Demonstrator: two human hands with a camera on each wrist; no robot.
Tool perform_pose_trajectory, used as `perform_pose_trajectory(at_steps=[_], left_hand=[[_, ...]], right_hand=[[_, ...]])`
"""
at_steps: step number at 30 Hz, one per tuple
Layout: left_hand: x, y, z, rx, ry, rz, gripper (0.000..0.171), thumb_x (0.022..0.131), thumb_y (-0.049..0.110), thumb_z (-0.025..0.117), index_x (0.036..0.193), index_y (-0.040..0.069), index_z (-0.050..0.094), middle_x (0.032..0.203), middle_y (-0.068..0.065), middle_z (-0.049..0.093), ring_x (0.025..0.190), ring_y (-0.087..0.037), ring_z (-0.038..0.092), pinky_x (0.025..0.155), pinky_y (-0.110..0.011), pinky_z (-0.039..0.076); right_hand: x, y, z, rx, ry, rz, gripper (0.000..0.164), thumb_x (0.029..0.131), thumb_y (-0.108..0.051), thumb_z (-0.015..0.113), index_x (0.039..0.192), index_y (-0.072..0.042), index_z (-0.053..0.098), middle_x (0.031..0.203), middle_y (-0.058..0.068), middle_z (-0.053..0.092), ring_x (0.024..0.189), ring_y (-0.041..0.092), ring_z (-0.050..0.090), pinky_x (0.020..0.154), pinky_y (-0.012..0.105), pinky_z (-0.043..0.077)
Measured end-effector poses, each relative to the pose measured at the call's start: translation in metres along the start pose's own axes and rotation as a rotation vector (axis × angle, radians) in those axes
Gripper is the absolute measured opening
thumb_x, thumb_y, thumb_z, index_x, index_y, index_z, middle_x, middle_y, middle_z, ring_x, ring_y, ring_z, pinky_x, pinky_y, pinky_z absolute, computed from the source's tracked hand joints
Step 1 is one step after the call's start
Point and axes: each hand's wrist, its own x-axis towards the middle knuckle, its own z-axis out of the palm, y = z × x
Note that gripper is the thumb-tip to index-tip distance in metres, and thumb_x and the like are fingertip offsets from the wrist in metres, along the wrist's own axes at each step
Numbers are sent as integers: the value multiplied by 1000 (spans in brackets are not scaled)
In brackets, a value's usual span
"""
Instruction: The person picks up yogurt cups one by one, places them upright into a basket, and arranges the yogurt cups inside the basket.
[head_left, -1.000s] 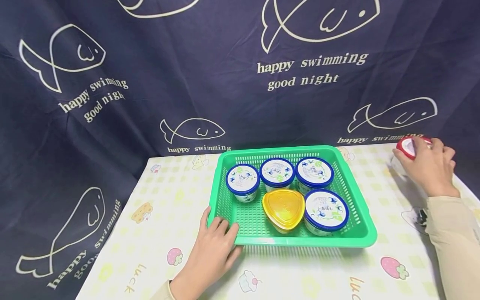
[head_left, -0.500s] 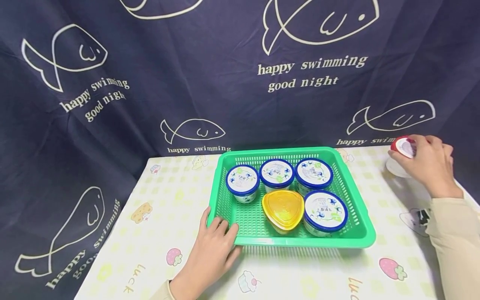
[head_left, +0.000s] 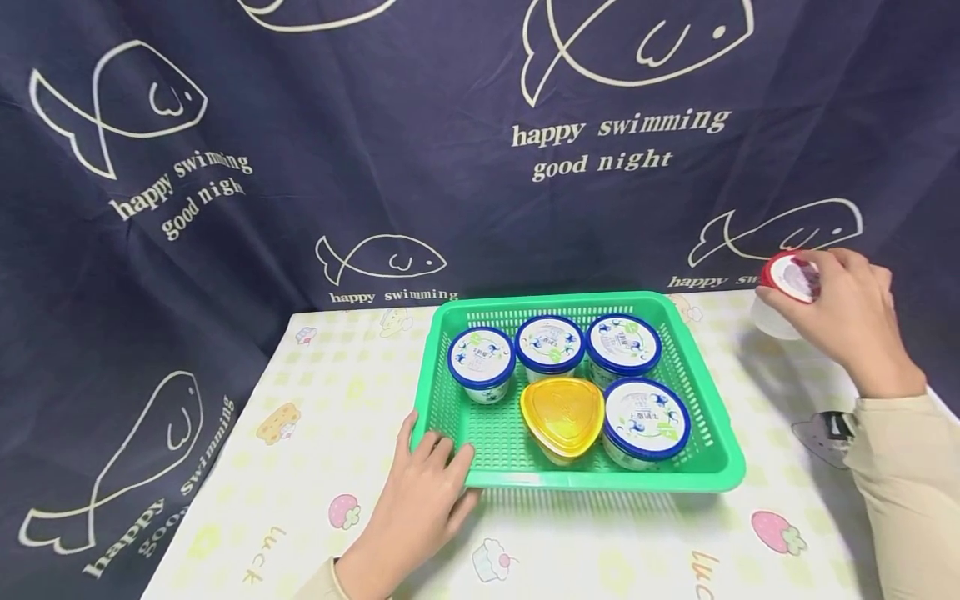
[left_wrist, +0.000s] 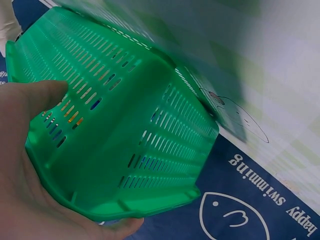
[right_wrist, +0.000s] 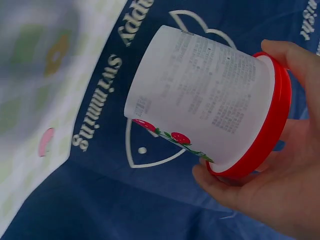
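Note:
A white tub with a red lid (head_left: 791, 277) is in my right hand (head_left: 855, 317), lifted above the table at the far right. In the right wrist view the fingers grip the tub (right_wrist: 200, 95) round its red rim, and strawberries are printed on its side. My left hand (head_left: 423, 500) holds the near left corner of a green basket (head_left: 720, 450). The left wrist view shows the thumb against the slotted wall of the basket (left_wrist: 125, 95), with a finger under its rim. Inside stand several blue-lidded tubs (head_left: 482, 357) and one cup with a yellow lid (head_left: 562, 417).
The basket stands on a table with a printed checked cloth (head_left: 360, 483). A dark blue curtain (head_left: 420, 150) with fish drawings hangs behind and to the left. The table's left edge runs beside the basket.
My right hand has moved left and slightly up with the red-lidded tub, off towards the basket side. My left hand stays on the basket corner.

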Motion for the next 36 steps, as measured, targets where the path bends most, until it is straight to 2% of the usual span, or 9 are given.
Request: perform_pose_trajectory(at_steps=[6, 14, 22, 36], left_hand=[[1, -1, -1, -2, 15, 5, 30, 80, 30, 73, 98, 11, 59, 82, -5, 59, 89, -29, 55, 110, -67, 23], [2, -1, -1, -7, 16, 4, 31, 79, 30, 74, 98, 10, 59, 81, -5, 59, 89, -29, 55, 110, -67, 22], [1, -2, 0, -3, 14, 0, 34, 80, 31, 74, 103, 9, 61, 86, -7, 62, 92, -29, 56, 111, -67, 20], [0, -1, 1, 0, 16, 5, 34, 78, 32, 75, 100, 10, 60, 84, -5, 61, 90, -29, 56, 111, -66, 20]], right_hand=[[-3, -20, -6, 12, 5, -27, 64, 83, -40, 74, 127, 3, 56, 128, 35, 45, 114, 63, 33, 90, 69, 24], [-9, -44, -12, 31, 52, -128, 59, 79, -31, 79, 123, 3, 59, 126, 35, 47, 115, 57, 37, 94, 66, 22], [-14, -69, -16, 47, 49, -207, 58, 78, -27, 80, 123, 3, 60, 127, 35, 46, 115, 57, 36, 98, 65, 22], [-30, -93, -21, 60, 24, -231, 62, 77, -29, 82, 126, 0, 59, 132, 35, 45, 119, 58, 35, 94, 69, 26]])
